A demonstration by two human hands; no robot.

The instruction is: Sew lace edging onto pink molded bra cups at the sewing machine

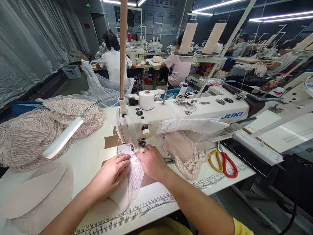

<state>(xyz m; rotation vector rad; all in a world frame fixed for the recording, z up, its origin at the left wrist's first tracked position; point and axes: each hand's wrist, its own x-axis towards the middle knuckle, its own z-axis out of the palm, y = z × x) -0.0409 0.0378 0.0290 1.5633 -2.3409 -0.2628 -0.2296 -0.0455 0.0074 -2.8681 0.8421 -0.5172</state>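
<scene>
A pale lace fabric piece (pixel 133 181) lies on the white table (pixel 93 156) under the needle of a white JUKI sewing machine (pixel 181 114). My left hand (pixel 113 173) rests on the left side of the lace, fingers curled and pressing it down. On the right side, close to the presser foot (pixel 142 148), my right hand (pixel 153 163) presses the fabric with fingers together. Both hands touch the lace just in front of the needle.
A heap of lace pieces (pixel 36 130) sits at the left, foam cups (pixel 31 192) near the front left. More lace (pixel 186 153) and red-and-yellow scissors (pixel 223 161) lie to the right. A lamp arm (pixel 63 138) hangs over the table. Other people sew at machines behind.
</scene>
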